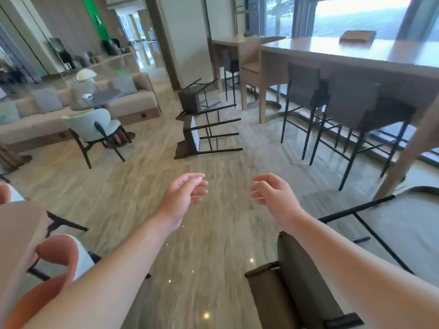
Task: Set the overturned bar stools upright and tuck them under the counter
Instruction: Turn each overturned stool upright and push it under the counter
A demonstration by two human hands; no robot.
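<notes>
Both hands, left [184, 193] and right [273, 193], grip slack and empty; overturned bar stools [202, 136] ahead risk scraping the floor if dragged.

I can read no text anywhere; the green wall panel [96, 13] at eleven o'clock (white mark blurred) stays illegible.

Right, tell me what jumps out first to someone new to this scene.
Two bare hands, the left hand and the right hand, reach forward over the floor, fingers loosely curled and holding nothing. Ahead, two stools lie tipped on their sides, the near stool and the far stool behind it. To the right, upright stools stand tucked under the long counter.
</notes>
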